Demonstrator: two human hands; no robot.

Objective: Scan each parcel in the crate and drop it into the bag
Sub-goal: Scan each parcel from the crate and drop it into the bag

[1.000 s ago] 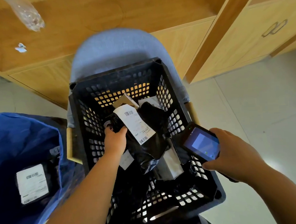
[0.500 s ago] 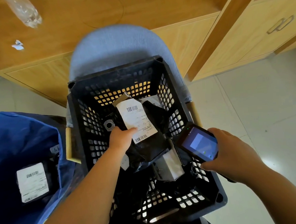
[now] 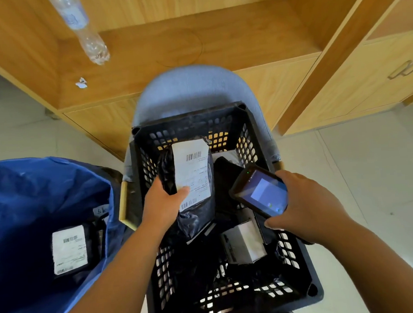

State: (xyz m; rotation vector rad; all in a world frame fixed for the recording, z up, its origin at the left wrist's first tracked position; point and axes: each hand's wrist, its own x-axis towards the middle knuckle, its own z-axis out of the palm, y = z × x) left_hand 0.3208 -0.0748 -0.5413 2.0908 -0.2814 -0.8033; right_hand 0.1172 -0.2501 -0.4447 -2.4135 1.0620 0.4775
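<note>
I see my left hand (image 3: 163,205) gripping a black plastic parcel (image 3: 193,179) at its left edge, thumb pressed across the lower part of its white label, fingers curled behind it. The parcel stands nearly upright over the far left part of the crate (image 3: 191,123), label and both barcodes facing me, its lower end hanging down among the other contents. My right hand (image 3: 305,206) is wrapped round the scanner (image 3: 261,193), fingers along its lower edge, holding it above the crate's right edge, just beside the parcel and not touching it. Its screen is lit and tilted toward me.

A small white box (image 3: 244,243) lies toward the near right side of the crate. Around it there seem to be more black parcels, though I cannot separate them in the dark. The crate rests on a grey chair (image 3: 191,89). The blue bag (image 3: 33,191) stands open just left of the crate, with a labelled black parcel (image 3: 69,249) lying inside.
</note>
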